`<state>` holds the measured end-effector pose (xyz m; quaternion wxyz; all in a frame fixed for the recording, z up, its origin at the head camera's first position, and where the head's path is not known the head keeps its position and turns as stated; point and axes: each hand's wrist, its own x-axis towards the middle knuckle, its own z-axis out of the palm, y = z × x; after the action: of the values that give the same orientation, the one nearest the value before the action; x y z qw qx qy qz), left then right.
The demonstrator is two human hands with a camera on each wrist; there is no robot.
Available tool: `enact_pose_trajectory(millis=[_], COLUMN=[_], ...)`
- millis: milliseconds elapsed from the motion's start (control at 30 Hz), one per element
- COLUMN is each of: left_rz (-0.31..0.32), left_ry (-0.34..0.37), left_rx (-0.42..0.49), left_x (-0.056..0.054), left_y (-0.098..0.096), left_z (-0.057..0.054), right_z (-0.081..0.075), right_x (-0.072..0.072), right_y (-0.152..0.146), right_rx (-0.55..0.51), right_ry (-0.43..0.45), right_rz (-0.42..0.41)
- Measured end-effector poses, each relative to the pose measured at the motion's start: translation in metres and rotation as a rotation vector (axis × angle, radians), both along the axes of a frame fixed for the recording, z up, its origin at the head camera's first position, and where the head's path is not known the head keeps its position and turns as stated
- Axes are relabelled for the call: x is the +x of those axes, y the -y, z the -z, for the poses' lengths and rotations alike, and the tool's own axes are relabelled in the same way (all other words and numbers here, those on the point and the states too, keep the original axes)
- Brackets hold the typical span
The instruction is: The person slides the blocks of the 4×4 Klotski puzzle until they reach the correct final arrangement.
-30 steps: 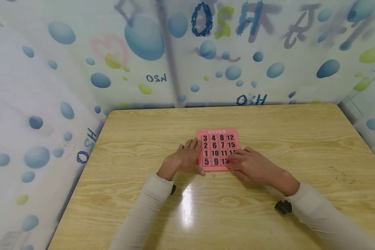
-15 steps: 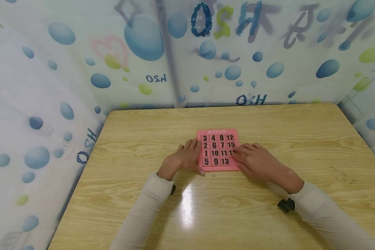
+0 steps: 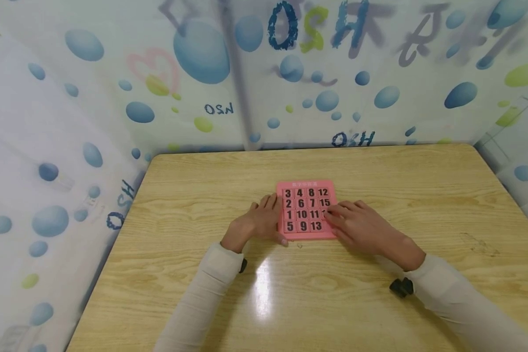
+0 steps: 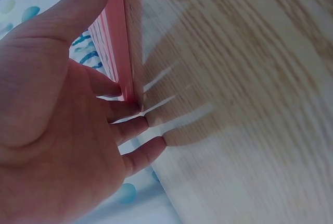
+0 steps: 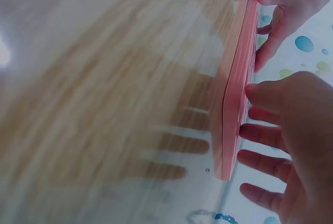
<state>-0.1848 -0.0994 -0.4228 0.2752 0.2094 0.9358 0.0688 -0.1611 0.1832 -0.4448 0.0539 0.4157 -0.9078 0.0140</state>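
Observation:
A pink sliding number puzzle (image 3: 301, 215) lies flat on the wooden table, with black numerals on its square tiles. My left hand (image 3: 262, 221) rests along its left side, the thumb at the near left corner; in the left wrist view, that hand's fingers (image 4: 132, 159) reach straight to the tabletop. On the right side, my right hand (image 3: 364, 228) has its fingertips over the end of the third row, partly hiding a tile there. To the right of the 13 tile, the bottom row shows a bare slot. From the right wrist, the puzzle's pink edge (image 5: 237, 94) appears beside relaxed, extended fingers.
The wood-grained table (image 3: 193, 195) extends around the puzzle on all sides. Behind it stands a wall covering (image 3: 255, 78) with blue and green drops. A dark wrist device (image 3: 402, 287) hangs by the right cuff.
My right hand has shifted right and slightly up from the bottom-right corner to the third row, exposing the 13 tile and the slot beside it. The left hand stays in place.

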Motion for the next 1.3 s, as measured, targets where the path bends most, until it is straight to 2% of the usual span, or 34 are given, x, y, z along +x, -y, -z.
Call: enact_pose_trajectory(millis=[433,667,967,1300], left_rz=[-0.008,-0.006,-0.008,0.0], left_ry=[0.003,0.016,0.015,0.017], left_rx=[-0.004,0.012,0.014,0.003], left_x=[-0.0004,0.0,-0.0001,-0.0006], left_y=[0.0002,-0.0009,-0.0012,-0.0015], left_z=[0.0001,-0.0003,-0.0003,-0.0013], right_z=[0.002,0.0029,-0.0012,0.0012], right_x=[0.0001,0.004,0.0035,0.0015], right_y=[0.0029,0.0002,0.0036,0.0034], right_rx=[-0.001,-0.017,0.041,0.022], right_ry=[-0.006,-0.038,0.044,0.049], right_rz=[0.012,-0.06,0.067,0.043])
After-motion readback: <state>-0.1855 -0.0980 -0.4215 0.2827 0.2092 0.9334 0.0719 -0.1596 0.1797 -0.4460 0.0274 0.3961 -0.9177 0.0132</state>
